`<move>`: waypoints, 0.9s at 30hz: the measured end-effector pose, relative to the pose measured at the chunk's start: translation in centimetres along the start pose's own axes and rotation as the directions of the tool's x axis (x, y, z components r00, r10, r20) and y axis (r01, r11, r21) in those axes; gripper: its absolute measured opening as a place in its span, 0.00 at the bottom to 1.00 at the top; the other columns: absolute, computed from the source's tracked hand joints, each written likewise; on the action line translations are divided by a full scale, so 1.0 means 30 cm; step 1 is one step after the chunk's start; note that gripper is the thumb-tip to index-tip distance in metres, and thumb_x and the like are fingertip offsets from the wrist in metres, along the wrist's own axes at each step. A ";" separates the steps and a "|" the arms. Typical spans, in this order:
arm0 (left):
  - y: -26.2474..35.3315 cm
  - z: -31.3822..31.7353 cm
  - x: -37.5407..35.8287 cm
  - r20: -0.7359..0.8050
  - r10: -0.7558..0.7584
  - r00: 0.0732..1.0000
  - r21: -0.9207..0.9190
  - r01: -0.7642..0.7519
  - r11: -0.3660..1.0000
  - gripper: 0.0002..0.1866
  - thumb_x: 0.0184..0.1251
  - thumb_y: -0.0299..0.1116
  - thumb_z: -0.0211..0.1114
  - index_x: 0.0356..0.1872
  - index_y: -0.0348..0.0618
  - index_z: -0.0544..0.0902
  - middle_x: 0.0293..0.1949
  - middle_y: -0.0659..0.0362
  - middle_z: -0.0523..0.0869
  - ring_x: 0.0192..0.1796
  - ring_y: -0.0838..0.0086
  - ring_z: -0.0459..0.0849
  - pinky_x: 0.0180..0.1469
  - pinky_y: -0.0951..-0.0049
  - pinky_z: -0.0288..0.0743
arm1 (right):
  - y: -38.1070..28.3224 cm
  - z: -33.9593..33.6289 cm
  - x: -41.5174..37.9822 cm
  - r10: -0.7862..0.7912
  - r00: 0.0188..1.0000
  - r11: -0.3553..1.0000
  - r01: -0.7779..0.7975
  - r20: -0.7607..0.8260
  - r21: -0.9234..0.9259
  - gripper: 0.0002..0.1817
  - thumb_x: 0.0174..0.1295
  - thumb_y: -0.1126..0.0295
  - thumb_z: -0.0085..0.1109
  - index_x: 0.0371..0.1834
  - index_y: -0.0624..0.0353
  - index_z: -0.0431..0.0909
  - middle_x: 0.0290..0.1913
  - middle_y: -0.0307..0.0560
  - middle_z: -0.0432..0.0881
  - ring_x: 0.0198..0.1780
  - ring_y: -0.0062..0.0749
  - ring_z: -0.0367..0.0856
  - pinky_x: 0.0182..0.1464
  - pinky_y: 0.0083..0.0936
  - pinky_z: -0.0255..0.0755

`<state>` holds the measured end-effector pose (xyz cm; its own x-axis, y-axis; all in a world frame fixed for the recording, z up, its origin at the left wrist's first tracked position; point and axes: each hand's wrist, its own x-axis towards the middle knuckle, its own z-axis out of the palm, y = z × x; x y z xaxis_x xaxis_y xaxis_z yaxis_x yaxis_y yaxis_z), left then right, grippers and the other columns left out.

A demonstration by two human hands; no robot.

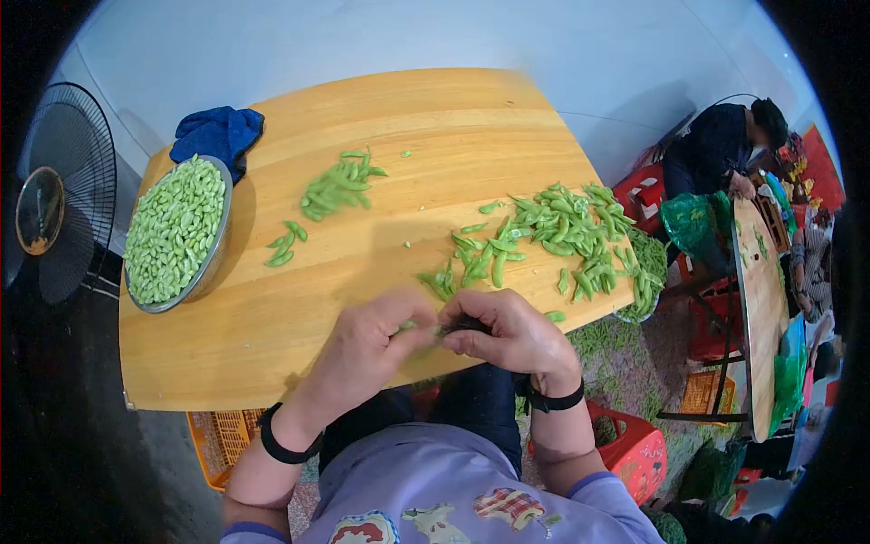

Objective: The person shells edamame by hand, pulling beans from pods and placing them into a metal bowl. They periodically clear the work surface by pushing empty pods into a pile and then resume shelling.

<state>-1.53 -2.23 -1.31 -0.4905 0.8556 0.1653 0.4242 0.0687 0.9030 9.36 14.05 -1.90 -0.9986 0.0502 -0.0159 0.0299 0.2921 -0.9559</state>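
Note:
Over the table's near edge, my left hand (372,335) is closed, its fingers smeared by motion, with a green bean pod (408,325) partly showing between them. My right hand (509,331) meets it, thumb and fingers pinched around a small dark object (467,325) whose kind I cannot make out. Just beyond lies a heap of green bean pods (562,222), spread to the table's right edge. A smaller, blurred pile of pods (333,189) rests farther off. A few pods (285,245) lie left of it. A metal bowl (217,249) at the left is heaped with green beans (177,231).
The wooden table (272,349) has a blue cloth (217,136) at its far left corner. A fan (54,195) stands at the left. Beneath is a yellow crate (213,444); a red stool (634,453) stands right. A person (716,150) sits near another table (757,299).

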 end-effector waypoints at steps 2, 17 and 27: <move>-0.001 -0.007 -0.001 0.060 -0.047 0.997 -0.019 0.049 0.999 0.07 0.51 0.19 0.60 0.32 0.39 0.76 0.27 0.60 0.79 0.33 0.78 0.78 0.37 0.79 0.70 | 0.003 0.010 -0.001 0.022 1.000 1.000 -0.022 0.001 0.018 0.10 0.52 0.73 0.61 0.36 0.65 0.75 0.24 0.44 0.78 0.26 0.26 0.74 0.30 0.22 0.68; -0.112 -0.003 -0.008 -0.073 -0.248 0.966 -0.565 0.165 0.808 0.04 0.62 0.29 0.57 0.36 0.44 0.72 0.30 0.63 0.77 0.32 0.81 0.75 0.32 0.82 0.68 | 0.008 0.099 0.028 0.341 0.934 0.581 -0.118 -0.109 0.805 0.03 0.56 0.78 0.52 0.32 0.67 0.73 0.19 0.41 0.69 0.14 0.16 0.60 0.15 0.13 0.50; -0.161 -0.795 0.005 -0.469 0.578 0.668 0.830 0.109 0.546 0.04 0.55 0.19 0.56 0.31 0.37 0.75 0.32 0.54 0.77 0.35 0.62 0.77 0.36 0.69 0.70 | 0.025 0.123 0.000 0.279 0.891 0.751 0.030 -0.358 0.660 0.02 0.56 0.79 0.51 0.32 0.65 0.71 0.18 0.39 0.70 0.14 0.15 0.59 0.15 0.11 0.51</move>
<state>-21.79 -14.68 3.82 -0.4389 0.3705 0.8186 0.8101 0.5572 0.1821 9.22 10.73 -3.69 -0.8662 0.4677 -0.1758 -0.0361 -0.4096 -0.9116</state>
